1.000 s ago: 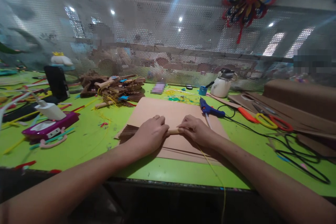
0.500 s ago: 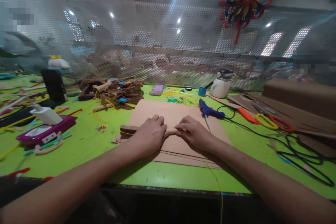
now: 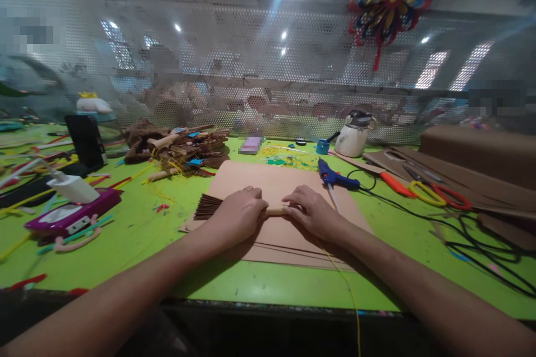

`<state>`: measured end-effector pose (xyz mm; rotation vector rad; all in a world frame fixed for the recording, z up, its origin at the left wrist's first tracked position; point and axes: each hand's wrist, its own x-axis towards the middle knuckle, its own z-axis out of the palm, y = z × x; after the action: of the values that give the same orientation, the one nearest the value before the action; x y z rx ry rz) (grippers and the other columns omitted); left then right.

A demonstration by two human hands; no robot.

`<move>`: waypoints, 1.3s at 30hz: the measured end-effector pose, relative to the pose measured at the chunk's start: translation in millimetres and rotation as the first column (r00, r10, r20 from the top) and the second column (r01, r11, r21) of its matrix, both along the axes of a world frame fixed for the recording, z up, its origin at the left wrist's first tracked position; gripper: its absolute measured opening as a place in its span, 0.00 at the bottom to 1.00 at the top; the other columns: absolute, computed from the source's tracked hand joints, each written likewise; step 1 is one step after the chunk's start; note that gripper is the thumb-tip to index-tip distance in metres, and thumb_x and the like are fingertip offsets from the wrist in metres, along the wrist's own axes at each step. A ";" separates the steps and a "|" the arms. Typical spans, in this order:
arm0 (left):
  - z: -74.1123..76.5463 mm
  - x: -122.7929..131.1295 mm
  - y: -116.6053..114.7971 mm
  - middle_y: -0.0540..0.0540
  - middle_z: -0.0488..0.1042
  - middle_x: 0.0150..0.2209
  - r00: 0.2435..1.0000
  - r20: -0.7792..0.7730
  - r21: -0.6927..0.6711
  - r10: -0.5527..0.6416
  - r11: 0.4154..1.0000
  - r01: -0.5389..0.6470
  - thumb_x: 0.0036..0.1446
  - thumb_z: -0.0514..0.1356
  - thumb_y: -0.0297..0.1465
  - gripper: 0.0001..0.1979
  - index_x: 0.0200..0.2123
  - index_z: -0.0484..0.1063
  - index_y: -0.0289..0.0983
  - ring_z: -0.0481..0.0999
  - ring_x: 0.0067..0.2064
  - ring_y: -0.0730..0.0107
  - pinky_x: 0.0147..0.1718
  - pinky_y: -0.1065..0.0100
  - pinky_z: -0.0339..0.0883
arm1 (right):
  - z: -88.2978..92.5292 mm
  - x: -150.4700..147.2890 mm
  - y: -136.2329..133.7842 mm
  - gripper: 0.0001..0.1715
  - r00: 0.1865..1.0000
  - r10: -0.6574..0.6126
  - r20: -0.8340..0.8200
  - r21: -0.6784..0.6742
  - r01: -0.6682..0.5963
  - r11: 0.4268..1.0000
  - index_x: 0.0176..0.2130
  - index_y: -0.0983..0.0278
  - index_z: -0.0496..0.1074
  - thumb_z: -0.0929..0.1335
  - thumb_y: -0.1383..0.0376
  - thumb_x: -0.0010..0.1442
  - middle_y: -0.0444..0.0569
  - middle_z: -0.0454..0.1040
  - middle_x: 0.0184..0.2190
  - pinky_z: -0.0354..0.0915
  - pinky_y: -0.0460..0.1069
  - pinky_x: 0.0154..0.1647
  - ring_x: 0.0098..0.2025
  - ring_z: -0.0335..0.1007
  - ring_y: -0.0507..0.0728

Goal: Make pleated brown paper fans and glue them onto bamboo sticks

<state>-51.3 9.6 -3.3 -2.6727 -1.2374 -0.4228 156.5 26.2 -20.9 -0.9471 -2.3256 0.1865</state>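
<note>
My left hand (image 3: 245, 209) is closed around a small paper broom, close to its head of brown pleated strips (image 3: 207, 207). The broom lies crosswise over tan paper sheets (image 3: 247, 175), its pale stick handle (image 3: 275, 211) showing between my hands. My right hand (image 3: 312, 211) has its bent fingertips on the handle's right part. A yellow thread (image 3: 345, 281) runs from under my right hand past the table's front edge. My palms hide the middle of the broom and the handle's right end.
A blue glue gun (image 3: 335, 175) lies right of my right hand, its black cord (image 3: 412, 209) trailing right. Scissors (image 3: 439, 195) and an orange-handled knife (image 3: 396, 184) lie beyond. Back left is a brown paper pile (image 3: 188, 145); left, a purple power strip (image 3: 75, 212) and phone (image 3: 86, 142).
The broom has been rolled in my hands: its brown end showed a flat side with yellow thread and now shows fanned, pleated edges. Both hands stay in nearly the same place.
</note>
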 end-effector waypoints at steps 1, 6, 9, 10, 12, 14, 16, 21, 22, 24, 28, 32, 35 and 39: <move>0.3 -0.4 -0.3 0.43 0.67 0.29 1.000 0.008 -0.001 -0.009 1.000 0.009 0.60 0.47 0.33 0.16 0.29 0.72 0.34 0.64 0.34 0.67 0.33 0.66 0.57 | 0.0 -0.4 -2.1 0.10 0.999 -0.002 -0.032 0.025 0.003 1.000 0.40 0.65 0.71 0.63 0.66 0.59 0.52 0.69 0.32 0.60 0.51 0.38 0.38 0.61 0.57; 3.5 -1.8 1.6 0.43 0.66 0.30 0.999 -0.008 -0.004 -0.049 0.999 0.049 0.61 0.47 0.32 0.16 0.30 0.72 0.34 0.63 0.36 0.66 0.34 0.66 0.57 | -2.2 -3.9 -5.3 0.07 0.998 0.060 -0.018 0.083 -0.058 0.995 0.35 0.64 0.72 0.64 0.68 0.57 0.52 0.69 0.32 0.61 0.51 0.36 0.38 0.60 0.57; 2.6 -1.2 4.1 0.43 0.66 0.32 0.998 -0.045 0.013 -0.040 0.999 0.041 0.61 0.46 0.32 0.15 0.32 0.71 0.34 0.63 0.36 0.66 0.34 0.66 0.57 | -5.4 -5.5 0.3 0.08 0.999 0.046 -0.001 0.081 -0.045 0.996 0.35 0.64 0.73 0.64 0.67 0.58 0.52 0.69 0.32 0.61 0.51 0.35 0.37 0.61 0.56; 1.5 -0.8 4.8 0.43 0.66 0.33 0.998 -0.055 0.025 -0.029 0.999 0.031 0.61 0.46 0.32 0.14 0.33 0.70 0.34 0.63 0.36 0.66 0.34 0.66 0.57 | -6.4 -5.7 2.5 0.08 0.999 0.038 0.008 0.077 -0.038 0.996 0.35 0.64 0.73 0.64 0.67 0.58 0.52 0.69 0.31 0.61 0.51 0.35 0.37 0.61 0.56; -1.1 0.1 6.0 0.42 0.67 0.34 0.998 -0.058 0.061 0.004 0.998 -0.001 0.61 0.47 0.32 0.13 0.35 0.69 0.33 0.63 0.36 0.65 0.35 0.65 0.57 | -7.6 -5.5 6.0 0.09 0.999 0.028 0.030 0.069 -0.030 0.997 0.35 0.64 0.74 0.64 0.67 0.58 0.52 0.68 0.31 0.61 0.51 0.35 0.37 0.61 0.56; -3.3 0.5 7.2 0.42 0.67 0.33 0.998 -0.049 0.102 0.043 0.994 -0.038 0.60 0.47 0.32 0.12 0.37 0.68 0.33 0.63 0.35 0.65 0.35 0.65 0.57 | -8.3 -4.7 8.2 0.10 0.998 0.022 0.051 0.067 -0.025 0.997 0.36 0.65 0.74 0.63 0.67 0.59 0.52 0.68 0.31 0.61 0.50 0.35 0.37 0.60 0.56; -4.2 0.2 8.5 0.43 0.68 0.31 0.996 -0.059 0.123 0.062 0.991 -0.054 0.60 0.48 0.32 0.12 0.36 0.68 0.34 0.63 0.33 0.66 0.34 0.65 0.56 | -8.7 -3.7 9.1 0.10 0.998 0.011 0.064 0.069 -0.015 0.998 0.38 0.65 0.73 0.63 0.66 0.59 0.52 0.68 0.31 0.60 0.50 0.35 0.37 0.60 0.56; -2.5 -1.3 10.8 0.43 0.68 0.28 0.993 -0.107 0.122 0.053 0.992 -0.040 0.59 0.48 0.31 0.14 0.28 0.70 0.34 0.63 0.31 0.66 0.31 0.65 0.55 | -10.3 -3.0 10.0 0.11 0.998 -0.017 0.056 0.068 0.014 0.998 0.40 0.65 0.72 0.63 0.65 0.59 0.51 0.67 0.32 0.59 0.51 0.38 0.38 0.60 0.57; -2.3 -1.3 10.9 0.43 0.68 0.28 0.993 -0.102 0.122 0.056 0.992 -0.043 0.59 0.48 0.31 0.14 0.28 0.70 0.34 0.63 0.32 0.66 0.31 0.65 0.56 | -10.3 -3.1 9.8 0.11 0.998 -0.029 0.047 0.059 0.027 0.998 0.40 0.66 0.71 0.64 0.65 0.58 0.51 0.67 0.32 0.59 0.51 0.38 0.38 0.60 0.57; -2.1 -1.1 10.2 0.43 0.68 0.29 0.994 -0.092 0.121 0.057 0.992 -0.046 0.59 0.48 0.31 0.14 0.28 0.70 0.34 0.63 0.32 0.66 0.31 0.65 0.56 | -9.6 -3.3 8.5 0.10 0.998 -0.050 0.027 0.039 0.049 0.998 0.39 0.66 0.71 0.65 0.64 0.57 0.51 0.67 0.31 0.60 0.51 0.37 0.38 0.60 0.57; -1.2 -0.5 6.1 0.43 0.68 0.29 0.995 -0.097 0.124 0.039 0.992 -0.027 0.60 0.48 0.32 0.14 0.28 0.70 0.34 0.63 0.32 0.66 0.31 0.65 0.56 | -5.3 -2.4 1.1 0.10 0.999 -0.020 0.045 0.014 0.019 1.000 0.35 0.65 0.71 0.63 0.64 0.60 0.50 0.66 0.30 0.59 0.48 0.34 0.34 0.60 0.54; 0.4 0.1 0.2 0.44 0.67 0.29 0.995 -0.097 0.107 -0.009 0.994 0.020 0.60 0.49 0.32 0.13 0.29 0.69 0.34 0.63 0.33 0.67 0.31 0.66 0.57 | -0.1 0.9 -7.2 0.13 0.995 0.010 0.102 -0.011 -0.009 1.000 0.33 0.66 0.72 0.60 0.64 0.62 0.49 0.65 0.27 0.57 0.47 0.31 0.31 0.60 0.53; 1.7 1.1 -3.1 0.44 0.66 0.30 0.995 -0.099 0.096 -0.019 0.995 0.028 0.60 0.48 0.32 0.12 0.29 0.68 0.34 0.63 0.33 0.67 0.31 0.66 0.57 | 2.4 2.2 -9.1 0.15 0.992 0.013 0.129 -0.049 -0.007 0.999 0.31 0.65 0.72 0.60 0.64 0.62 0.48 0.65 0.27 0.56 0.47 0.31 0.30 0.60 0.52; 4.2 2.5 -4.5 0.44 0.67 0.30 0.989 -0.142 0.080 -0.032 0.996 0.043 0.60 0.48 0.31 0.11 0.32 0.68 0.34 0.64 0.33 0.67 0.31 0.65 0.57 | 3.2 0.3 -6.2 0.14 0.991 -0.035 0.127 -0.088 0.047 0.995 0.33 0.65 0.73 0.61 0.64 0.61 0.49 0.65 0.28 0.57 0.47 0.32 0.32 0.61 0.53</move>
<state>-48.8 5.0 1.0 -2.6097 -1.1068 -0.2785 156.8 20.0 -17.7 -1.0786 -2.4268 0.2232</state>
